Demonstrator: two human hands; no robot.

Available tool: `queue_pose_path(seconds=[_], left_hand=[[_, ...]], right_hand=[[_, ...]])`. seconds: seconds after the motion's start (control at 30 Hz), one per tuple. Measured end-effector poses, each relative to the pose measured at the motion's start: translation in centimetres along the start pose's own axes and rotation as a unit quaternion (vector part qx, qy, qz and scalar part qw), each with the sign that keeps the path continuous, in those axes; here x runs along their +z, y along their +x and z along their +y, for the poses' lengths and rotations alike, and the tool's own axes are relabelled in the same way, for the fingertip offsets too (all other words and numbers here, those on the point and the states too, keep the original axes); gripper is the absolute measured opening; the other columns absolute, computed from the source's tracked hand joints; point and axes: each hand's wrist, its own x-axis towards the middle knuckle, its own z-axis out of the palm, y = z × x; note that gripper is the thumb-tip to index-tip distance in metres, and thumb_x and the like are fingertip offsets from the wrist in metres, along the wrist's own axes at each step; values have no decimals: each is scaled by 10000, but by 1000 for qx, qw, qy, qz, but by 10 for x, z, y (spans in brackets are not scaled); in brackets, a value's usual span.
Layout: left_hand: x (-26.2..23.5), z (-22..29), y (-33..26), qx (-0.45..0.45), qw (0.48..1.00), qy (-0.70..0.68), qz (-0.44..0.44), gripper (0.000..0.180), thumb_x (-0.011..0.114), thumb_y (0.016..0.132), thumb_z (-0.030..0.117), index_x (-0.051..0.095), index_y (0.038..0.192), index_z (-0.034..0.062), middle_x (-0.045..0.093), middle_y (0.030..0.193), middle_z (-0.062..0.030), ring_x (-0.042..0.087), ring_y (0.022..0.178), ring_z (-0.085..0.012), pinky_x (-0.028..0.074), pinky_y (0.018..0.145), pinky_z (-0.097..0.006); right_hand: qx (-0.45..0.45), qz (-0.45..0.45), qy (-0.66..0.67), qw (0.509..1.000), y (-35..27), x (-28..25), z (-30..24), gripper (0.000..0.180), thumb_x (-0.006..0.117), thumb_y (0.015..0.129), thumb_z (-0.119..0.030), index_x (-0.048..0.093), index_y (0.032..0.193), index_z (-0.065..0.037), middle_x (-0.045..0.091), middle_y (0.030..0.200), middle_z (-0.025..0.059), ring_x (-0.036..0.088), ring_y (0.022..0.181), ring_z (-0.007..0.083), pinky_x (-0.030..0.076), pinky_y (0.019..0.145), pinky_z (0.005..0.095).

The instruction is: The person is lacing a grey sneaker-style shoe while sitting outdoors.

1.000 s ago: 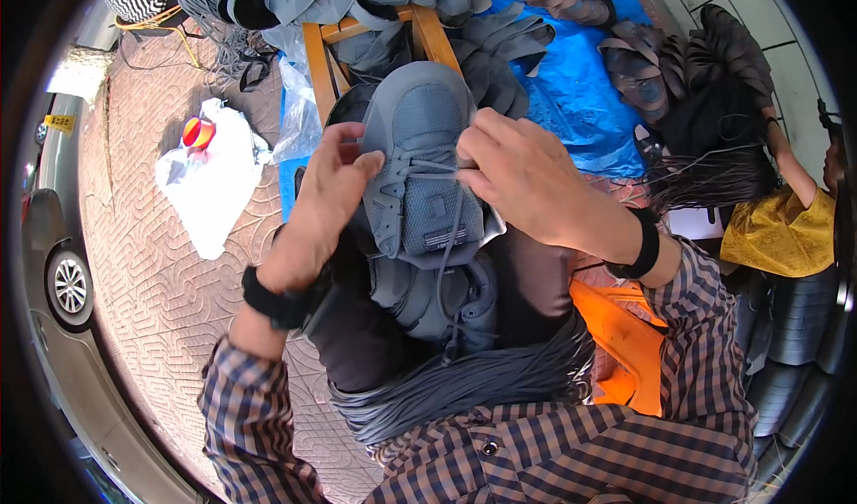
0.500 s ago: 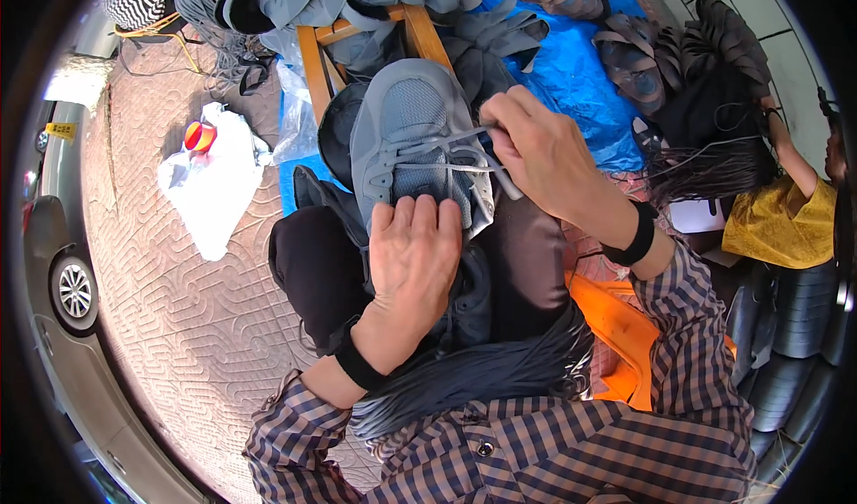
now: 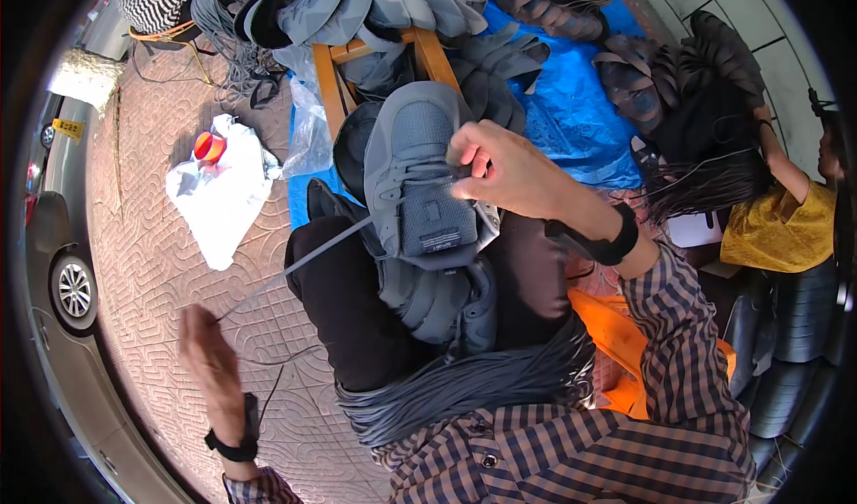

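A grey mesh sneaker upper (image 3: 420, 133) lies over my lap, toe pointing away, its tongue and label facing up. From its left side a grey shoelace (image 3: 308, 261) runs taut down to the lower left. My left hand (image 3: 210, 357), slightly blurred, is closed on that lace out over the pavement. At the upper's right edge is my right hand (image 3: 518, 172), fingers curled in and thumb toward the tongue; what it pinches, if anything, is hidden. A thick bundle of dark grey laces (image 3: 455, 383) lies across my lap, and more grey uppers (image 3: 428, 303) rest beneath the sneaker.
A wooden stool frame (image 3: 332, 93) stands ahead, with piled grey uppers (image 3: 357, 4) behind it. Blue plastic sheeting (image 3: 571, 120) spreads to the right. A white bag (image 3: 219, 209) with a red roll (image 3: 210, 147) lies left. Another person's yellow sleeve (image 3: 781, 227) shows at right; parked car (image 3: 54, 299) at left.
My left hand has moved from the sneaker's tongue far out to the lower left, drawing the lace with it. The loose lacing across the tongue is gone; my right hand has shifted slightly left and down.
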Motion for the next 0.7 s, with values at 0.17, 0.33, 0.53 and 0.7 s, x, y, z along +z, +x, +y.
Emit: queue_pose_path(seconds=[0.17,0.33,0.53,0.7], left_hand=[[-1,-1,-6,-28,997,-1,-73,113,576,803,-53,548,855,43,517,796,-105,544,692,-255,448,593,-368],[44,103,45,9,985,-143,-95,306,655,770,0,594,1066,51,581,1004,-148,594,885,-363,484,718,-399],[90,161,78,15,970,-201,-133,266,666,780,35,592,1035,51,585,940,-135,605,827,-317,480,713,-377],[115,163,91,64,959,-247,-127,114,649,782,29,568,863,32,567,789,-123,587,730,-313,464,643,-385]], right_hand=[[4,87,-53,995,-11,18,-8,287,727,761,-207,560,925,-40,542,887,132,588,787,289,485,703,368],[-25,171,-194,966,-25,2,-3,204,692,792,-186,550,832,-45,540,806,104,581,716,314,467,644,404],[10,138,-37,990,-24,-3,2,319,725,770,-264,582,939,-34,574,899,136,619,813,249,495,737,345],[-59,161,-247,954,-25,26,-8,189,650,772,-127,536,907,-61,519,876,125,585,824,315,470,703,417]])
